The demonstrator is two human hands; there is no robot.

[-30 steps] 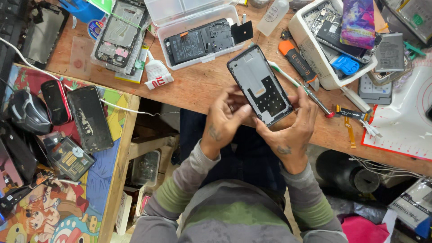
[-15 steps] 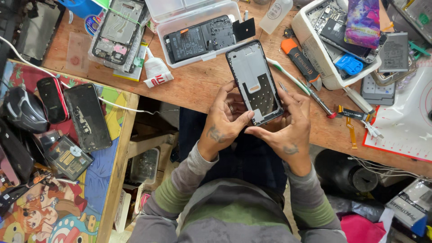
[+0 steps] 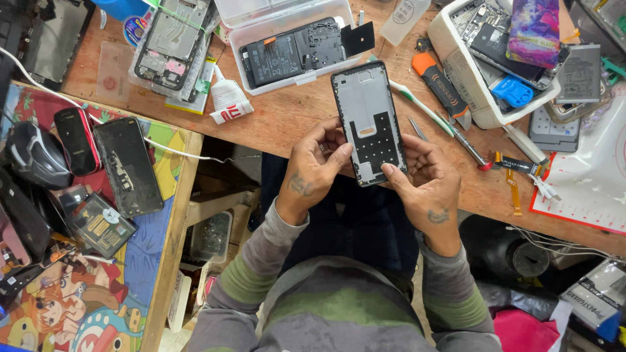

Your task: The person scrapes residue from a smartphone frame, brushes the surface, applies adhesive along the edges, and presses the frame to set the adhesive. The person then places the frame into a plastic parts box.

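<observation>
You sit at a worn wooden desk [image 3: 293,124] that runs across the top of the view, its near edge crossing just above your lap, and a second, lower table with a bright cartoon covering [image 3: 98,287] stands at your left, its corner close to the desk's near edge. Along the desk's far edge lies a clear plastic tray [image 3: 287,39] holding a dark phone board, and beside it toward the far left corner a stripped phone chassis [image 3: 173,42] rests on a stack of packets; a white bin [image 3: 482,98] of phone parts fills the far right corner, partly cut off by the frame. An orange-handled tool [image 3: 440,85], a green-and-white toothbrush [image 3: 420,107] and a white glue tube [image 3: 227,101] lie between them. On the cartoon table sit a black phone back [image 3: 128,166] and a red-edged phone [image 3: 77,140]; the things at its left edge are cut off and hard to name. Your left hand [image 3: 313,173] and right hand [image 3: 427,189] hold a phone frame [image 3: 368,120] upright over the desk's near edge, fingers clamped on its lower sides, both thumbs pressed on its face; its lower corners are hidden under your fingers
</observation>
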